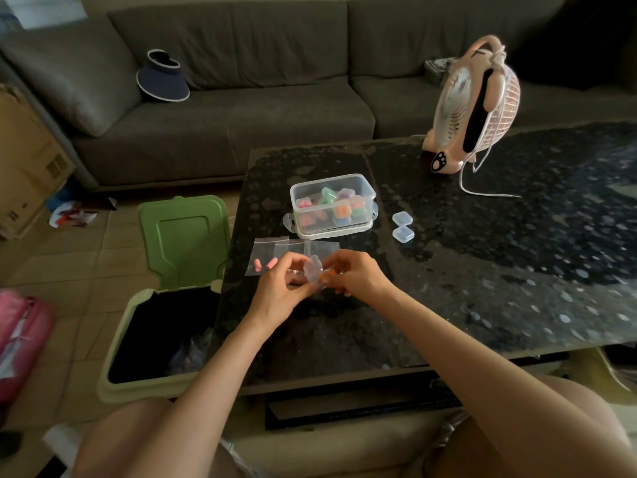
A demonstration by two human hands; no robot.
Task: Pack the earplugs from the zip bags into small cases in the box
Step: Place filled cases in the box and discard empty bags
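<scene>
Left hand (280,281) and right hand (356,274) pinch one small clear case (313,270) between them.
An orange earplug (324,277) shows at the right fingertips; the box (299,198) stands just beyond both hands, a zip bag (263,250) beside the left.

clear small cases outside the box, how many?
3. Two small clear plastic cases lie on the dark speckled table, right of the clear plastic box; the third is held between the left hand and right hand. Others may hide under the hands.
</scene>
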